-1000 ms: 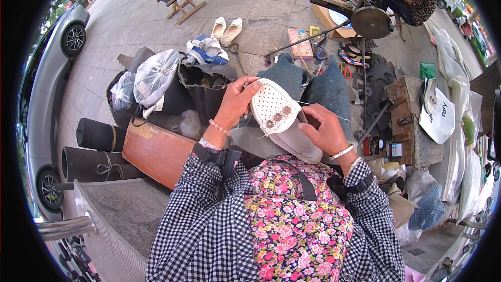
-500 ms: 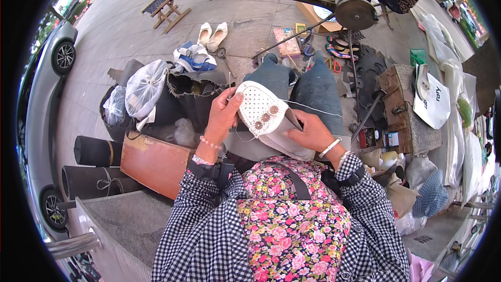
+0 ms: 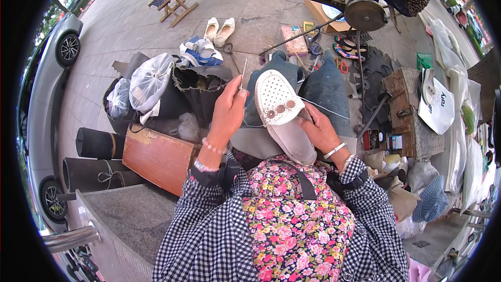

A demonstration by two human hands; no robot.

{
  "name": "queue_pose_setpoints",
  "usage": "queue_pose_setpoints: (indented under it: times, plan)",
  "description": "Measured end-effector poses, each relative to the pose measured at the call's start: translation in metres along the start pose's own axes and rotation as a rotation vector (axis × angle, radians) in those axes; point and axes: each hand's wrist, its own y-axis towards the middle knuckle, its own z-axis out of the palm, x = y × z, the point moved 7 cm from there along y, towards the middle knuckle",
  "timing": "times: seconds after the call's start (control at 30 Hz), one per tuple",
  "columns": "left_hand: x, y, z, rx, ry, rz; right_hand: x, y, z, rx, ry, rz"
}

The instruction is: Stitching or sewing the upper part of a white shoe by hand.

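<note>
White shoe [image 3: 286,119] held above the lap, just past the upper edge of the floral apron [image 3: 297,219], toe pointing away from the body, heel toward that edge; whether heel and apron touch cannot be settled from this view. Right hand [image 3: 321,130]: fingers curled partway around the shoe's right side, near its opening, gripping it. Left hand [image 3: 229,109]: fingers pinched together on a thin pointed tool [image 3: 243,73], tip up, well clear of the toe on its left; exact kind of tool too fine to tell. White thread [image 3: 324,108] runs from the shoe's right side across the trouser knee. Judgement on handling, with tool and thread both in play: brace the shoe firmly, set the right fingertips out of the point's path, bring the tip in square to the surface, and draw the thread evenly so the perforated upper does not pucker; slack lying over the knee could snag. Counts: shoe in hand, 1; flower ornaments [image 3: 281,109] across its upper, 3; pointed tool, 1. Beyond the lap: other white shoes [image 3: 224,32], 2, side by side on the pavement; black rolls [image 3: 94,142], 2, at the left edge of a reddish wooden panel [image 3: 156,156], 1; clear plastic bags [image 3: 150,81], 2; folding stools [image 3: 169,0], 2 plainly visible, part of another behind the machine [image 3: 365,15], 1.
</note>
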Motion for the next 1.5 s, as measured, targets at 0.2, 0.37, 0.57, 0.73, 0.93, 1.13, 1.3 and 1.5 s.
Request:
queue_pose_setpoints:
  times: [0.2,0.37,0.57,0.73,0.93,1.13,1.3,1.5]
  plan:
    - [-0.045,-0.065,0.016,0.538,-0.099,-0.016,0.011,-0.001,-0.001,-0.007,-0.071,0.016]
    - [-0.027,-0.089,0.047,0.835,-0.085,-0.119,0.007,0.003,0.001,0.029,-0.003,-0.024]
    - [-0.012,-0.076,0.045,0.634,-0.144,-0.249,0.018,0.004,0.002,-0.003,0.12,-0.059]
    - [-0.014,-0.077,0.045,0.559,-0.172,-0.259,0.01,0.009,-0.002,-0.069,0.05,-0.061]
    - [-0.021,-0.074,0.044,0.523,-0.085,-0.141,0.01,0.014,-0.007,-0.219,0.209,-0.033]
    - [-0.008,-0.079,0.043,0.494,-0.048,-0.092,0.032,0.017,-0.007,-0.248,-0.091,-0.209]
    - [-0.016,-0.079,0.047,0.505,0.026,-0.117,0.037,0.015,-0.01,-0.285,-0.145,-0.282]
    - [-0.02,-0.079,0.047,0.492,0.09,-0.077,0.043,0.012,-0.009,-0.275,-0.17,-0.345]
